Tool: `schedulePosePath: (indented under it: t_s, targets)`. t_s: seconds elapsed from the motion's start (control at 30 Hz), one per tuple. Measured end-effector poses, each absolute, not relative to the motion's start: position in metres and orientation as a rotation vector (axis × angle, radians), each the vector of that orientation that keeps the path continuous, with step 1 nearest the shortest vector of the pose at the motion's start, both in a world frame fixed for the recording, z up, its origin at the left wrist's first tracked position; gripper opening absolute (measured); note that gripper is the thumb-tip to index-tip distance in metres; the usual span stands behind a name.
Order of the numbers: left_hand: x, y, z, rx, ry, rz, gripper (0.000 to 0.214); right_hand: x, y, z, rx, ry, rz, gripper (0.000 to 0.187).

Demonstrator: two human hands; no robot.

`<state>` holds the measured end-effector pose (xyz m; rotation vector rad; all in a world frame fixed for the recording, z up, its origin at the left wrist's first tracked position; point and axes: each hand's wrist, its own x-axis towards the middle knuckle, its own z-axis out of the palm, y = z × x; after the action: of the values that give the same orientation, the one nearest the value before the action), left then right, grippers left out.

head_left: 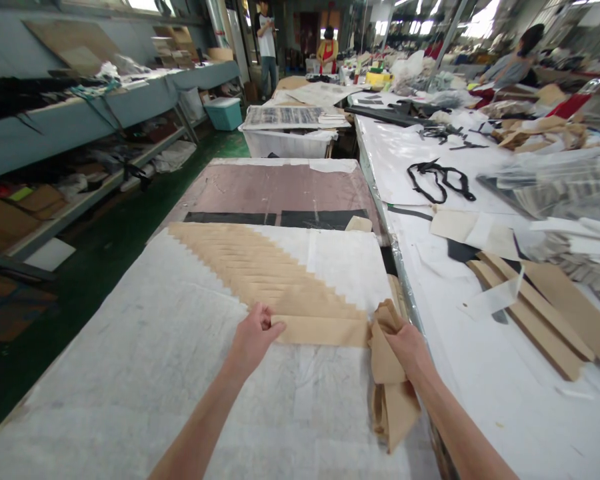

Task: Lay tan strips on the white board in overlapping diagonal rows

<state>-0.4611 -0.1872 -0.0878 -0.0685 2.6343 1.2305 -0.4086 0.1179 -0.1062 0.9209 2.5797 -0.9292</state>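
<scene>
Tan strips [265,267] overlap in a stepped, slanting row on the white-covered table [145,373]. The nearest tan strip [325,331] lies flat at the row's front edge. My left hand [257,333] pinches that strip's left end between thumb and fingers. At its right end, my right hand [405,343] is closed around a folded bundle of tan strips [393,400], which hangs down toward the table edge. The bundle hides the right tip of the front strip, so I cannot tell if the right fingers also grip it.
Beyond the row lies a brownish board [285,187] with black strips [325,220]. On the right-hand table [445,413] are tan pieces [535,320], a black cord [440,181] and plastic-wrapped stacks [570,180]. A shelf bench [130,107] runs along the left. People are in the background.
</scene>
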Motion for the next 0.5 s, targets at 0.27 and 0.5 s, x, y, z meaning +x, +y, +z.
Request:
schedulePosePath:
  t_s: [0.27,0.5]
  targets:
    - [-0.467,-0.180,-0.086,-0.153,2.769,0.947,0.029,-0.403,0.117,-0.106,0.921,2.585,-0.989,0.034]
    - [-0.472,-0.182,-0.086,-0.143,2.732,0.923,0.030,-0.400,0.122,-0.116,0.946,2.522,-1.267,0.033]
